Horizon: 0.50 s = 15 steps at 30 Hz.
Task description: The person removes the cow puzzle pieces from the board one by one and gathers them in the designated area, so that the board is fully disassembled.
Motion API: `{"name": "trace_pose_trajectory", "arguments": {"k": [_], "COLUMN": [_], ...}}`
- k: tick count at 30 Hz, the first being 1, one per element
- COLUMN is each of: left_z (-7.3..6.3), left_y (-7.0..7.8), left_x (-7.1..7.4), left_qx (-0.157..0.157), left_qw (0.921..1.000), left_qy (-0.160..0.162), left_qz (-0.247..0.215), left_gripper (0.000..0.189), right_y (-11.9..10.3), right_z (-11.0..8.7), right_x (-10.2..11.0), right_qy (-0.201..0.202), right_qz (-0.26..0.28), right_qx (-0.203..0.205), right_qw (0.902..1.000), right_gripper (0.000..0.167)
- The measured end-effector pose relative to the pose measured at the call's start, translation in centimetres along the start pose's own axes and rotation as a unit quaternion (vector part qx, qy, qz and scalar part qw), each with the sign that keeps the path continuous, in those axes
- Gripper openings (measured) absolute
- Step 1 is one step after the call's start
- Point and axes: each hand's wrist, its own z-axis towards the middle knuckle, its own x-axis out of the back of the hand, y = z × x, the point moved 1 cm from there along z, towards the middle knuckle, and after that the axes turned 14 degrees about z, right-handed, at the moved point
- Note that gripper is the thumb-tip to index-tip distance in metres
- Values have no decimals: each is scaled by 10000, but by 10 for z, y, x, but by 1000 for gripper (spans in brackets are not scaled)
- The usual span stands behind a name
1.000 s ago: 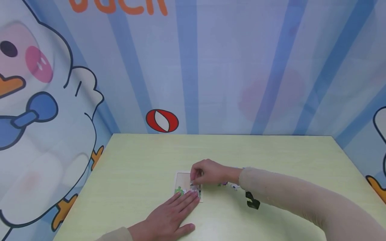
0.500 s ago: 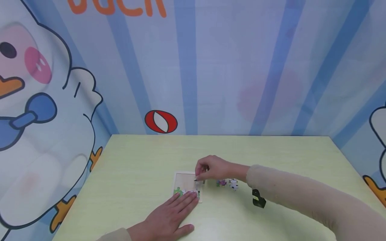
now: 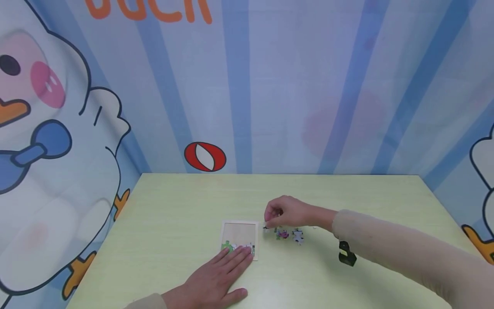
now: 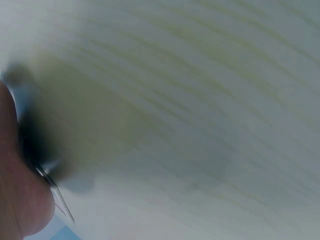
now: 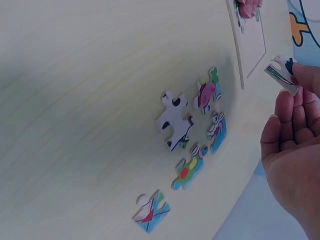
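Observation:
My left hand (image 3: 218, 274) lies flat, its fingers resting on the lower part of a shallow wooden puzzle tray (image 3: 241, 234). Green and white jigsaw pieces show along the tray's bottom beside those fingertips; the rest of that row is hidden. Just right of the tray, my right hand (image 3: 287, 211) pinches a jigsaw piece (image 5: 281, 72) between thumb and fingers, above the table. Several loose pieces lie near it, among them a mostly white piece (image 5: 175, 120), a pink one (image 5: 207, 95) and one with a red patch (image 5: 187, 170). The left wrist view is blurred.
The pale wooden table (image 3: 185, 201) ends at a blue striped backdrop (image 3: 289, 86) with cartoon ducks. A blue piece (image 5: 218, 131) and a corner piece with red and blue (image 5: 151, 212) lie with the loose ones. A black object (image 3: 346, 254) is beside the right sleeve.
My right hand has lifted away from the tray's right side and moved right with the jigsaw piece. More of the tray's bare bottom shows. My left hand stays in place.

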Motion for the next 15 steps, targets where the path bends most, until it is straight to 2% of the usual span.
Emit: {"name": "trace_pose_trajectory", "arguments": {"k": [8, 15], "left_z": [0, 0], "left_y": [-1, 0], "left_x": [-3, 4], "left_qx": [40, 29], "left_qw": [9999, 9999], "left_qy": [-22, -110], "left_qz": [-130, -73], "left_gripper": [73, 72], "right_y": [4, 13], "right_z": [-15, -28], "right_x": [12, 23], "right_qy": [93, 125], "right_qz": [79, 125], "right_qx": [-136, -163], "right_qw": [9998, 9997], "right_gripper": [7, 8]}}
